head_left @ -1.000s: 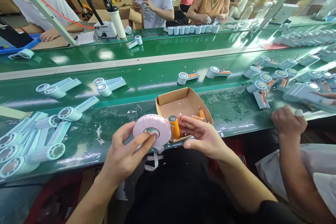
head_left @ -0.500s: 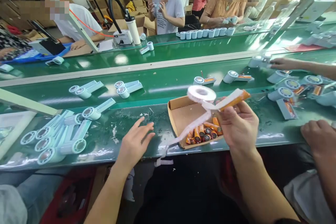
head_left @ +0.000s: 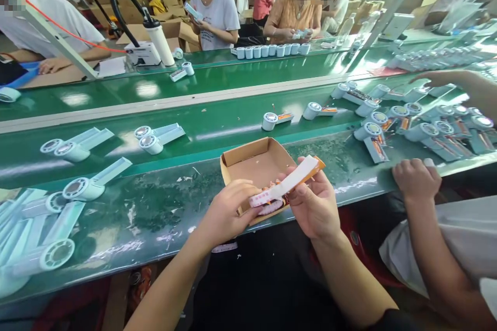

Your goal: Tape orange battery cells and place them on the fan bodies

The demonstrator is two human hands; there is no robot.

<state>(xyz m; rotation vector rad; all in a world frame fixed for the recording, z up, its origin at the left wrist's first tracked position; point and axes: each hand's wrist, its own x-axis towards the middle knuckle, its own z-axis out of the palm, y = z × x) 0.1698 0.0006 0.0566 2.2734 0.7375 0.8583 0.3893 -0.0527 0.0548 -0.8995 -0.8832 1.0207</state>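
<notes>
Head view: right hand (head_left: 316,204) (fingers curled) grips an orange battery (head_left: 319,165), strip-topped.

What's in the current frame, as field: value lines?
left hand: gripping white tape
right hand: holding orange cylinder, tape along it
box: open cardboard, on bench, partly behind hands
belt: green, carrying light-blue fan bodies
right side: co-worker's hand at bench edge
tape roll: cannot tell whether fully in box

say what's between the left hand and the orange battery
White tape runs from the left hand to the orange battery in the head view.
</notes>
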